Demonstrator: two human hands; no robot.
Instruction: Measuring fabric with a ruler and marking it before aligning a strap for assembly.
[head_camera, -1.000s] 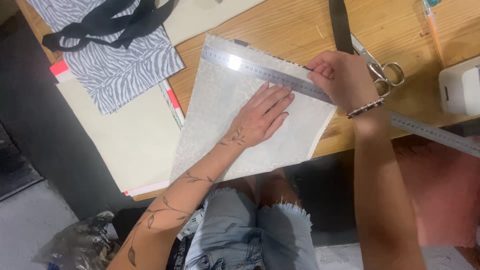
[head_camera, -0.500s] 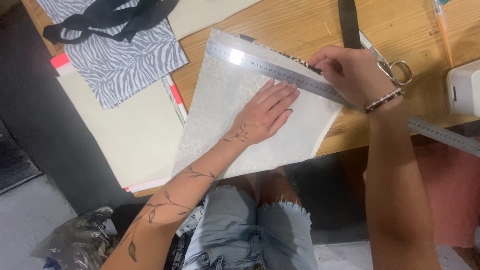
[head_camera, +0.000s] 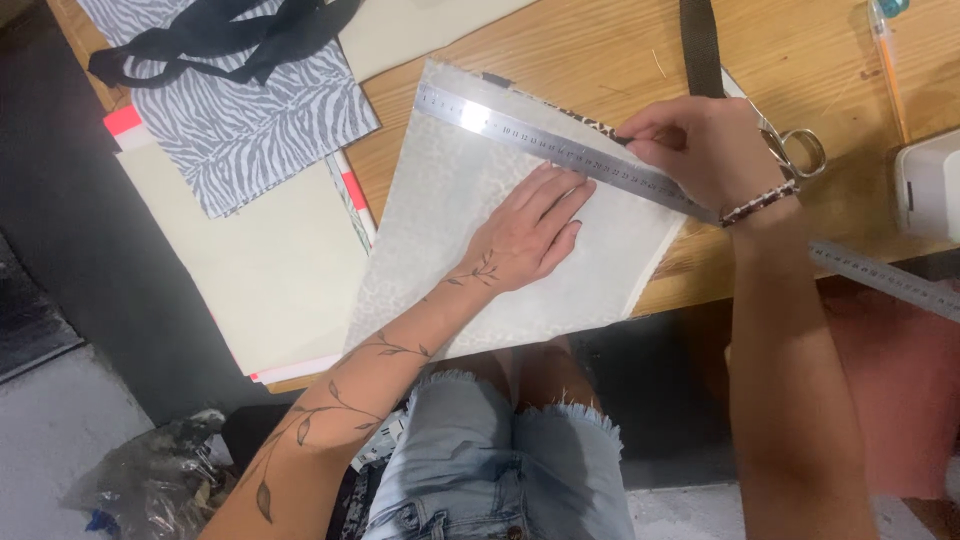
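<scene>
Two hands at work: left hand (head_camera: 528, 232) spread flat on pale fabric (head_camera: 470, 250), right hand (head_camera: 700, 150) pinching steel ruler (head_camera: 560, 145) beside scissors (head_camera: 795, 150)

The left hand (head_camera: 530, 230) lies flat, fingers spread, on a pale sheet of fabric (head_camera: 450, 200) on the wooden tabletop (head_camera: 800, 60). At its 1 o'clock the right hand (head_camera: 700, 150) pinches down on a long steel ruler (head_camera: 520, 135) laid across the sheet's far edge. Scissors (head_camera: 795, 150) lie just beyond that hand at 3 o'clock. Zebra-print cloth (head_camera: 240, 130) rests at 10 o'clock.
</scene>
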